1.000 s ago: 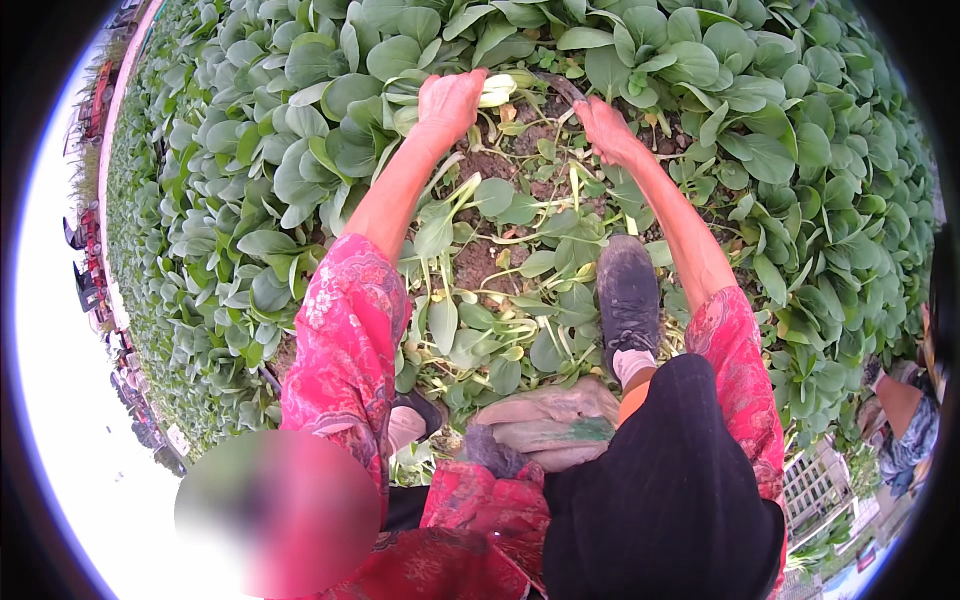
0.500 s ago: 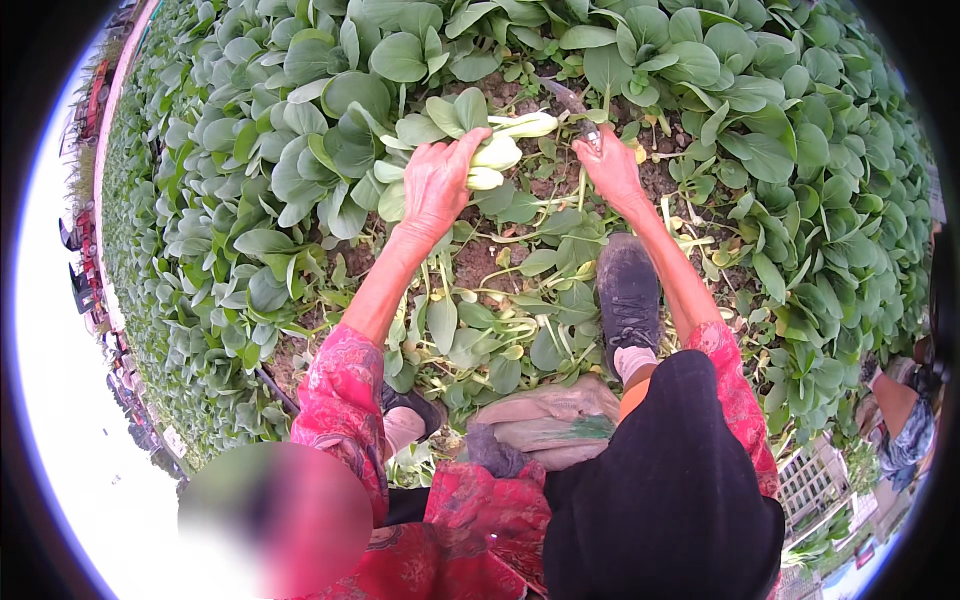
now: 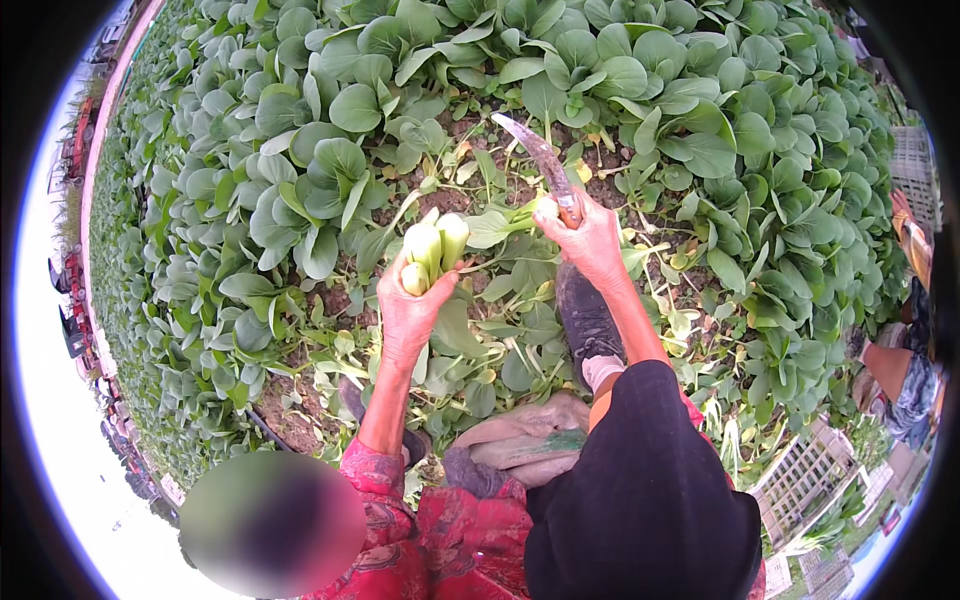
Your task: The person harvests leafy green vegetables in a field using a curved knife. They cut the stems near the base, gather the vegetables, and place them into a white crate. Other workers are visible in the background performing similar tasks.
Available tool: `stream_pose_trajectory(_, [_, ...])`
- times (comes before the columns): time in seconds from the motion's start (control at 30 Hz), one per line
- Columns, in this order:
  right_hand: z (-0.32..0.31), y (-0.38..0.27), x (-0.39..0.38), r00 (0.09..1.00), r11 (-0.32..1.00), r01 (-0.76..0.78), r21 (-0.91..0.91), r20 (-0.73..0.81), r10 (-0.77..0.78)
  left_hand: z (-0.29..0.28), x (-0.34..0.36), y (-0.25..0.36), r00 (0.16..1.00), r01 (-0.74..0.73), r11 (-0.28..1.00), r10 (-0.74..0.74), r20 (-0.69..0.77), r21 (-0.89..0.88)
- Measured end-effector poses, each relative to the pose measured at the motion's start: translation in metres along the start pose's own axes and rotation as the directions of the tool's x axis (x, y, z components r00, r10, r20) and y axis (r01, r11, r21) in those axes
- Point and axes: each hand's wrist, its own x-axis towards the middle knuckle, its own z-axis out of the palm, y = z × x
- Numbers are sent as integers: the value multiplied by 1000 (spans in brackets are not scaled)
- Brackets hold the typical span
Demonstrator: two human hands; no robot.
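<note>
I see dark shoe (image 3: 585, 320) planted on loose cut leaves, could slip | left hand (image 3: 408, 310) wrapped round cut bok choy (image 3: 432, 250) by its pale stalks, held up over bare soil; loose grip might drop it | right hand (image 3: 590, 240) clenched on curved knife (image 3: 540, 160), blade tip near standing bok choy plants (image 3: 640, 80), may nick them

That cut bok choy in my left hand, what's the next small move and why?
Probably trim its base: the left hand holds the bok choy with pale stalks up, off the soil, while the right hand grips the curved knife close beside it, blade pointing away.
</note>
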Motion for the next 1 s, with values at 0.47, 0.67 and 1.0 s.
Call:
stream_pose_trajectory(0.47, [-53, 69, 21, 937, 912, -245, 330, -160, 309, 97, 107, 18, 772, -632, 541, 382, 508, 554])
stream_pose_trajectory(0.67, [-38, 81, 58, 904, 889, -418, 187, 183, 386, 180, 214, 18, 623, -751, -219, 77, 779, 622])
stream_pose_trajectory(1.0, [-54, 70, 52, 975, 846, -148, -513, -221, 37, 122, 259, -19, 478, -766, -303, 323, 817, 567])
